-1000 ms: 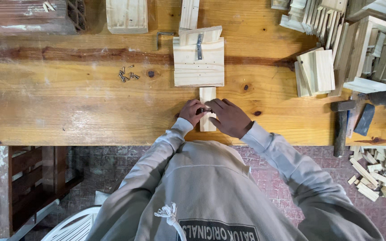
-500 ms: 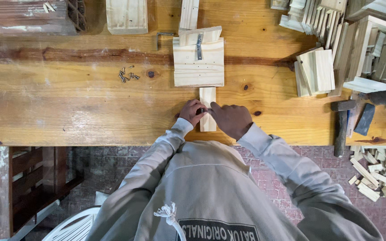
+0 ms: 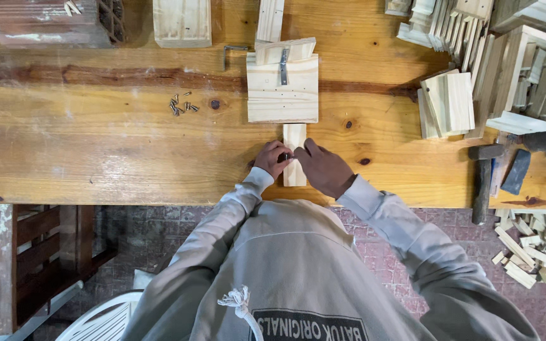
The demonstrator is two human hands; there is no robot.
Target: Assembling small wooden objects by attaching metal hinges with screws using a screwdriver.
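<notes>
I have both hands on a small pale wood strip [image 3: 294, 136] that lies lengthwise near the front edge of the wooden surface [image 3: 96, 151]. My left hand [image 3: 273, 159] is curled at the strip's left side, fingertips pinched on something small and dark that I cannot make out. My right hand [image 3: 323, 168] lies over the strip's right side with the fingers bent and the forefinger reaching toward the left hand's fingertips; whether it grips the strip or only presses it I cannot tell.

Just beyond the far end of the strip sits a square wooden block [image 3: 282, 96] with a narrow metal piece [image 3: 284, 65] on top. Left of that block lies a small cluster of screws [image 3: 181, 105]. To the right, a stack of thin wooden boards [image 3: 450, 102] stands near larger piles of cut wood [image 3: 526, 69]. A hammer [image 3: 483, 180] lies at the near right edge, its handle pointing off the surface. Loose wood scraps [image 3: 532, 249] lie on the floor at the right.
</notes>
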